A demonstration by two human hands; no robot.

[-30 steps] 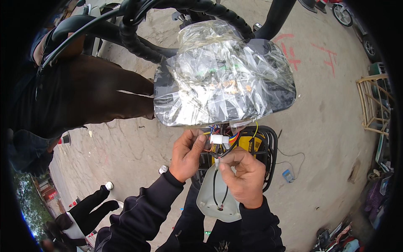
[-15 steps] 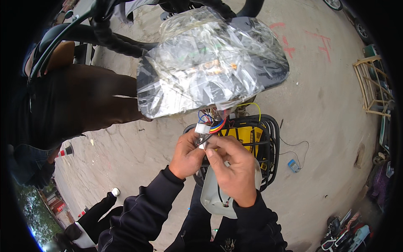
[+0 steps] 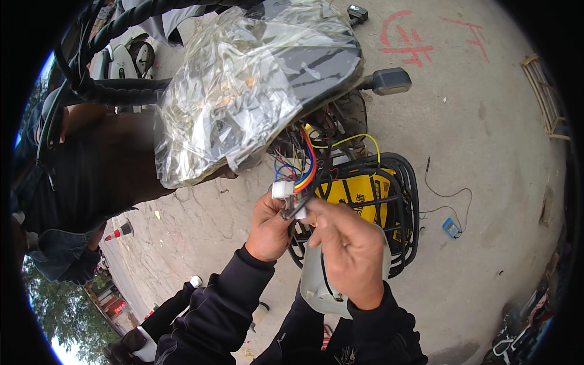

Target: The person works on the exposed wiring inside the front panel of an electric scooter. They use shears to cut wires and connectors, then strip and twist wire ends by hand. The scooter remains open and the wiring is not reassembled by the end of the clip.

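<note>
Low in the middle, my left hand (image 3: pixel 269 231) is closed around a bundle of wires with a white plug connector (image 3: pixel 282 189) standing above its fingertips. A second white piece (image 3: pixel 302 213) shows between the two hands. My right hand (image 3: pixel 351 252) has its thumb and forefinger pinched together close to that piece; what they hold is hidden. Red, yellow and blue wires (image 3: pixel 311 164) run from the connector up beneath a dark panel (image 3: pixel 325 73) wrapped in wrinkled clear plastic film (image 3: pixel 213 115). A pale shell-shaped cover (image 3: pixel 310 292) lies below my right hand.
Behind my hands is a black rack (image 3: pixel 413 213) with a yellow object (image 3: pixel 365 198) in it. A blue meter (image 3: pixel 451 228) with a lead lies on the ground to the right. A person in dark clothing (image 3: pixel 91 158) stands at left, by a striped cone (image 3: pixel 118 231).
The wrapped panel appears tilted and farther left, uncovering more wiring and a dark lamp-like part at its right. My right fingers have drawn slightly away from the left hand, which keeps its grip.
</note>
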